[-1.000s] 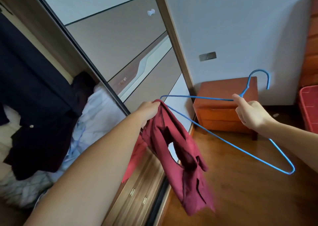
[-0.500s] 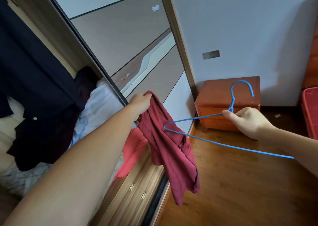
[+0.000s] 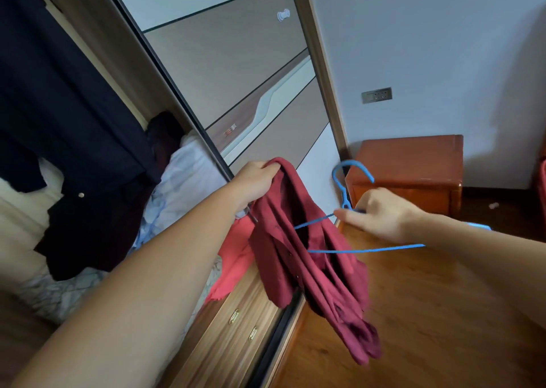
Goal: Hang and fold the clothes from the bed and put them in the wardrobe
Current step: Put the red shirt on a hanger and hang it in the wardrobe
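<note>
Left hand: the left hand (image 3: 254, 182) has its fingers (image 3: 267, 167) curled over the top edge of a dark red garment (image 3: 307, 254), gripping it in the air.
Right hand: the right hand (image 3: 381, 213) pinches a blue wire hanger (image 3: 342, 198) at the base of its hook, fingers (image 3: 348, 216) closed on the wire.
Hanger: one end of it pokes into the folds of the dark red garment; the hook points up.
Garment: it hangs limp from the left hand, in front of the wardrobe (image 3: 183, 71), just beside the sliding door's edge.
Inside the wardrobe: a dark navy garment (image 3: 68, 139) hangs on the left; pale bedding (image 3: 189, 175) and a coral cloth (image 3: 236, 257) lie lower, above wooden drawers (image 3: 236, 328).
Right of the wardrobe: an orange-brown bedside cabinet (image 3: 410, 163) on a wood floor (image 3: 428, 313).
</note>
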A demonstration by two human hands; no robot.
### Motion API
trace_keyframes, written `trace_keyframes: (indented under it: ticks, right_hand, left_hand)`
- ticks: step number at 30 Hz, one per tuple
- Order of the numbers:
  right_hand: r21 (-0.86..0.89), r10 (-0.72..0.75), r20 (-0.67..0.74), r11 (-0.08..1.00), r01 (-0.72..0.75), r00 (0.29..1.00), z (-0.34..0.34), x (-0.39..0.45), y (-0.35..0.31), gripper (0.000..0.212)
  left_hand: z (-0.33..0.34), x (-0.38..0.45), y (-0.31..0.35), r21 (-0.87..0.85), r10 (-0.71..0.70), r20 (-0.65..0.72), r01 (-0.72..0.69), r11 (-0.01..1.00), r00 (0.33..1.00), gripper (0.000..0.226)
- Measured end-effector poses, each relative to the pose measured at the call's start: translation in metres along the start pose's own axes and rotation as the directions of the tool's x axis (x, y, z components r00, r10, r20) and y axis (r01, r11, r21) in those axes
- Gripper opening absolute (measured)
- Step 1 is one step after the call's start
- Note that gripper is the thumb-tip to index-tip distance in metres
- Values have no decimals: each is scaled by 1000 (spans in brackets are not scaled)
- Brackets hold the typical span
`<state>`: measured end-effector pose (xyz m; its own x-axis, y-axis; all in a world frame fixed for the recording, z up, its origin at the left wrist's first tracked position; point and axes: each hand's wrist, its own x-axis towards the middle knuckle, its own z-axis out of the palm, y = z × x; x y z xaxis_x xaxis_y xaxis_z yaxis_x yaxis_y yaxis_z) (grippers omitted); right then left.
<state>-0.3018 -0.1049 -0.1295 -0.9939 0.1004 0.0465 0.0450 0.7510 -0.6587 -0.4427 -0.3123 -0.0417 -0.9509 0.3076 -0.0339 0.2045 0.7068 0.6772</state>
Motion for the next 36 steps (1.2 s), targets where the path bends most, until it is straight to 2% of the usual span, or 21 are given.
trace_keyframes:
  ticks: [3,4,6,8,10,14,18,22,24,26,27,28,29,30,31,33,34,36]
  right_hand:
    - [114,-66,-204,989,91,977,-22,6,-12,63]
    - [130,-67,-233,987,99,970,-27,8,-16,63]
    - [75,-64,-187,994,79,980,-25,11,-25,64]
    - [-13,-30,-100,999,29,995,-9,11,-32,66]
    - [28,7,-82,1000,-5,997,8,12,-37,67]
    - [265,53,-200,964,2,978,13,19,-42,66]
    - [281,34,-253,959,40,967,0,21,-37,64]
    - [276,17,-292,959,67,956,0,20,-28,62]
    - [223,-31,-435,965,141,900,4,18,-22,49]
    - [23,-188,-615,966,256,765,9,12,-15,34]
    - [-109,-319,-632,939,326,707,12,8,-11,31]
    - [-220,-449,-578,890,399,681,19,3,-7,25]
    - [-281,-538,-481,843,459,693,30,0,-1,19]
    - [-292,-546,-370,837,463,752,43,-3,2,17]
    - [-275,-476,-286,872,405,831,56,-4,4,17]
    - [-151,-215,-251,972,181,944,76,5,5,19]
    - [-79,-105,-261,993,87,960,81,12,4,21]
    - [41,-4,-279,999,16,960,90,28,-3,26]
  left_hand:
    - [-14,-3,-11,69,-29,-62,33,997,998,32]
    - [-18,-4,-14,78,-50,-64,55,995,997,33]
    - [-19,-8,-12,89,-51,-27,53,995,998,32]
    - [-9,-13,3,84,9,24,-10,996,1000,32]
    - [4,-15,20,54,86,65,-90,995,994,31]
    - [11,-23,32,151,200,107,-215,965,974,36]
    - [6,-30,23,323,223,256,-300,897,941,36]
    - [6,-28,23,290,215,284,-297,910,934,40]
    - [5,-26,22,287,227,261,-300,910,938,42]
    - [2,-24,20,300,240,175,-284,911,955,41]
    - [0,-23,19,300,243,128,-271,915,962,41]
    - [-1,-21,19,295,243,85,-257,920,966,42]
    - [-4,-20,18,283,241,50,-246,927,969,44]
    - [-6,-19,19,263,241,25,-239,935,970,44]
    - [-7,-19,20,237,242,10,-238,942,970,45]
    - [-11,-21,23,193,253,-8,-247,950,967,44]
    - [-14,-22,24,182,261,-17,-253,950,965,43]
    - [-21,-27,25,155,266,-30,-258,954,964,42]
